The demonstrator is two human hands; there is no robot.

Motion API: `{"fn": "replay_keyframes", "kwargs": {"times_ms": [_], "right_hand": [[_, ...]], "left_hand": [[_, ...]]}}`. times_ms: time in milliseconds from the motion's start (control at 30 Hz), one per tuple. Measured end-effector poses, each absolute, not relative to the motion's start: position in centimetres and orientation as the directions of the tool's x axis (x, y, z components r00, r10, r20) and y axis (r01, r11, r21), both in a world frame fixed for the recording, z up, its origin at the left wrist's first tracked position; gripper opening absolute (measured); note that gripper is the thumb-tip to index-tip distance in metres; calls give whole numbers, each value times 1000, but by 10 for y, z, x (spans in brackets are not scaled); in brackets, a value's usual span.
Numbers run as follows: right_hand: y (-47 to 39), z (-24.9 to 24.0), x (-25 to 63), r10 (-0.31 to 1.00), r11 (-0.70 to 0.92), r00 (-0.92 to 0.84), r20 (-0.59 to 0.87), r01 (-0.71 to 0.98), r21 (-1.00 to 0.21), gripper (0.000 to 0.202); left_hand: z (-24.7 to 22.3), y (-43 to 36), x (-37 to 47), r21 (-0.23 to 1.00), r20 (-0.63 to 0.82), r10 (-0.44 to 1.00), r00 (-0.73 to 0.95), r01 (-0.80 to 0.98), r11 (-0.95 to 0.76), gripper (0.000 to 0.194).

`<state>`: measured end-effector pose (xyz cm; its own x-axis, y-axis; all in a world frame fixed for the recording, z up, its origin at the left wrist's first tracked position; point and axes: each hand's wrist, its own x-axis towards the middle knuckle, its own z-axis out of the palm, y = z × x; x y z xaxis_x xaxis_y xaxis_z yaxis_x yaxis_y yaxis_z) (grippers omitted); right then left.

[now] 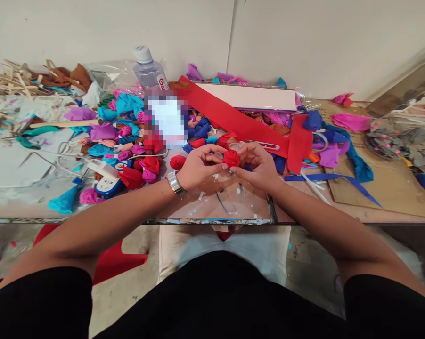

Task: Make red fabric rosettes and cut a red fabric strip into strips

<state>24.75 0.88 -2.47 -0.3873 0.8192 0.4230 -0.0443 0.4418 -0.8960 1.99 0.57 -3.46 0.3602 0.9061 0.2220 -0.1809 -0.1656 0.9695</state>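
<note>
Between my two hands, just above the near part of the table, is a small red rolled crepe-paper rose [231,158]. My left hand [200,165], with a silver watch [174,182] on its wrist, pinches the rose from the left with thumb and fingers. From the right, my right hand [257,165] grips the same rose between thumb and fingertips. Behind the hands a long red crepe-paper strip [233,110] slants across the pile, and a shorter red piece [299,143] hangs at its right end. Another red paper rose [177,162] lies beside my left hand.
Many coloured paper flowers [106,132] heap up at left. A clear bottle [149,70] stands behind a blurred bright screen [168,122]. A power strip [110,184], green-handled pliers [39,136] and wooden sticks [18,82] lie left; cardboard [371,193] and a blue strip [339,178] lie right.
</note>
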Motion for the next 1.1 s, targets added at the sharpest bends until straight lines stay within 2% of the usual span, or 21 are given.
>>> {"fn": "replay_keyframes", "kwargs": {"times_ms": [267, 500, 733, 967, 1100], "right_hand": [[9, -29, 247, 836, 406, -393, 384, -30, -914, 57], [10, -32, 245, 843, 375, -406, 354, -32, -927, 58], [10, -34, 246, 826, 445, -416, 379, 70, -893, 58], [9, -32, 247, 810, 449, -464, 359, 95, -889, 51], [9, -32, 246, 833, 446, -394, 388, 64, -893, 53]], "left_hand": [[-32, 3, 22, 966, 197, 913, 358, -229, -119, 51], [-33, 4, 21, 980, 161, 932, 326, -161, -113, 51], [-35, 5, 21, 986, 138, 936, 325, -132, -100, 51], [-37, 4, 22, 985, 158, 932, 327, -123, -123, 48], [-36, 3, 23, 977, 197, 924, 326, -140, -159, 48]]}}
